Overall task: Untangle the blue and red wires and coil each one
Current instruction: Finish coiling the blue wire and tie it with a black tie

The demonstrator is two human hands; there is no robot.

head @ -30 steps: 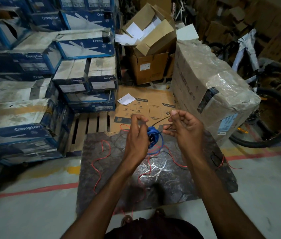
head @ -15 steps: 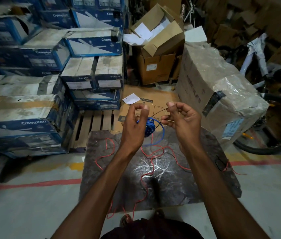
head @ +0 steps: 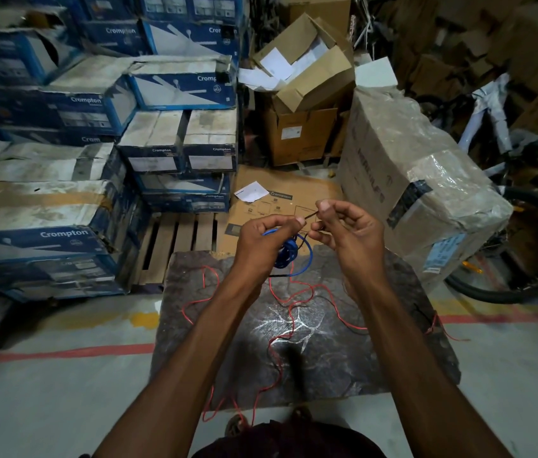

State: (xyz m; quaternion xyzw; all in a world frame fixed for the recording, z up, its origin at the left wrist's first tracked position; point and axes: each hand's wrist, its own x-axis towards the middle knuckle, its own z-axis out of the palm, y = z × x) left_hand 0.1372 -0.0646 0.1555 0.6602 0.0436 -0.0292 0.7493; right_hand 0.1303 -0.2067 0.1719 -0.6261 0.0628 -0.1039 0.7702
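Head view: the left hand [head: 261,247] is clamping its grip on the coiled blue wire [head: 286,257], and the right hand [head: 348,236] is pinching a dark strand [head: 310,215] just beside it. Blue coiling seems to be finishing. The red wire [head: 297,305], sprawling below both grips, is waiting to be gathered next.

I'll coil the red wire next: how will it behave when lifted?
The red wire is probably floppy and light: it is thin and lies in loose, wandering curves on the dark slab. It may snag, since its loops cross one another. It trails off the slab's near edge, so it will likely drag.
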